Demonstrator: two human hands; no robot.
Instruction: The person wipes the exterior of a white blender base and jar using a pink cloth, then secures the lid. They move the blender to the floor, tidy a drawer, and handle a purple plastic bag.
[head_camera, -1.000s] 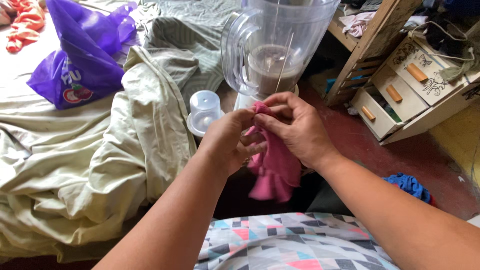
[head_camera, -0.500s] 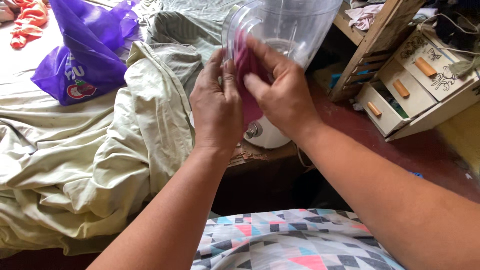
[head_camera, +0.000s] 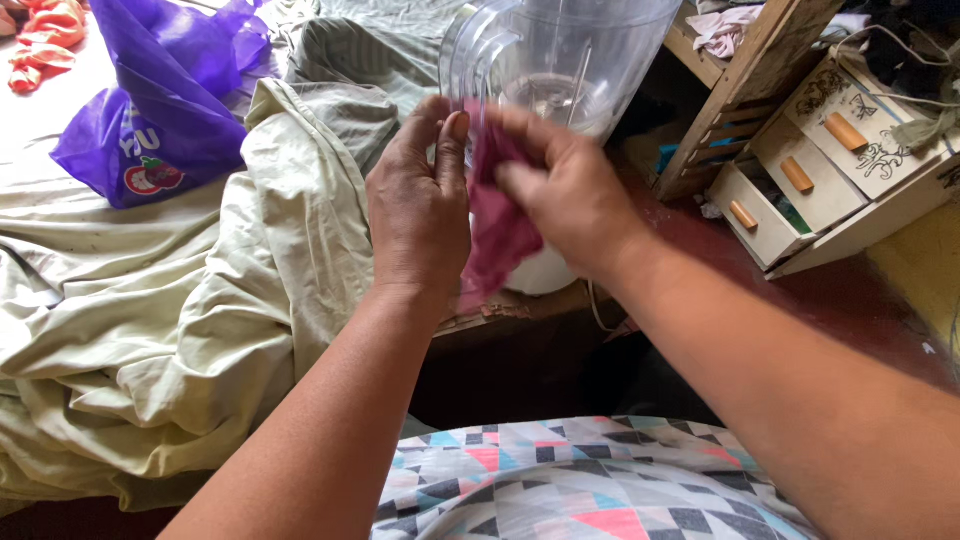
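At the far left an orange cloth (head_camera: 35, 45) was seen, and beside it a purple plastic bag (head_camera: 160, 100) lay on a rumpled pale green sheet (head_camera: 150, 330) spread over the bed. Right of the sheet, the left hand (head_camera: 415, 205) was held upright with its fingers together and straight, the palm pressed against a dark pink cloth (head_camera: 497, 225). The cloth was sandwiched between this hand and the right hand (head_camera: 570, 195), whose fingers were curled onto it, somewhat blurred. The cloth was held against the near side of a clear blender jar (head_camera: 560, 60), which stood on a white base (head_camera: 545, 270) on a worn wooden surface (head_camera: 510, 312). The cloth was judged soft, light and limp, easily bunched and best gripped in a gathered fold; the jar was judged stiff, smooth and likely slippery, so it would be steadied by its handle at the left. Further right, a small wooden chest of drawers (head_camera: 810, 190) with orange knobs lay tilted on the red floor (head_camera: 860, 300).
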